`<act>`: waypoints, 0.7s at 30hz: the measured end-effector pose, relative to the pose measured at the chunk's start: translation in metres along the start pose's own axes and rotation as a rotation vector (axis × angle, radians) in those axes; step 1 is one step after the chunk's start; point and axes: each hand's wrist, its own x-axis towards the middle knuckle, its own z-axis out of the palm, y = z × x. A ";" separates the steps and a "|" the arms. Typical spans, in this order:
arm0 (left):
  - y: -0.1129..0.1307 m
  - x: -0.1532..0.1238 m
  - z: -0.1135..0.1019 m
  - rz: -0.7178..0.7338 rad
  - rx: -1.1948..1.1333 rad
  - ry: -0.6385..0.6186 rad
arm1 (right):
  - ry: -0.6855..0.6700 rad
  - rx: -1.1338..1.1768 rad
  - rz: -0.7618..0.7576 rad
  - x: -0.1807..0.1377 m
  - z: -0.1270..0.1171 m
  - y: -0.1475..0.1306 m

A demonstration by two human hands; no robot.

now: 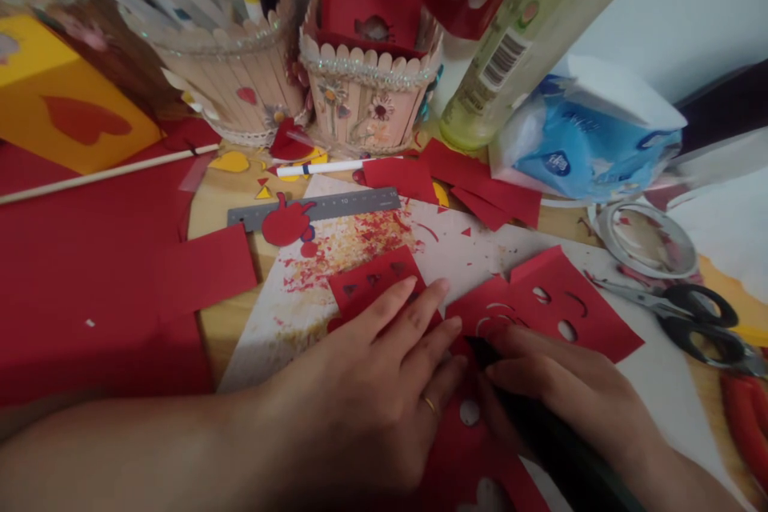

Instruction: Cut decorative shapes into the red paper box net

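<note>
My left hand [384, 376] lies flat with fingers stretched out, pressing on a red paper sheet [459, 452] with cut-out holes. Under its fingertips sits a smaller red paper piece [366, 276] with small triangular openings. My right hand [558, 384] is closed around a long dark craft knife [558, 448], its front end near the left fingers and down at the red paper; the blade itself is not visible. Right beside that hand, another red paper piece [579, 316] carries curved and oval cuts. White paper [468, 260] strewn with red and yellow bits lies underneath.
Behind the hands are a grey ruler [360, 202], a white marker [330, 167] and stick-sided holders [366, 96]. Scissors [678, 308], a tape roll [648, 240] and a blue tissue pack [588, 136] lie right. A green bottle [510, 48] stands behind; red paper [90, 280] spreads left.
</note>
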 end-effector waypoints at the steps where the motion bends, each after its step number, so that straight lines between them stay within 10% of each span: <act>1: 0.000 0.000 0.000 0.000 0.002 -0.003 | -0.034 0.039 -0.015 0.001 -0.001 0.001; 21: -0.002 0.000 -0.002 0.016 0.010 -0.035 | -0.211 0.091 -0.145 0.001 -0.011 0.010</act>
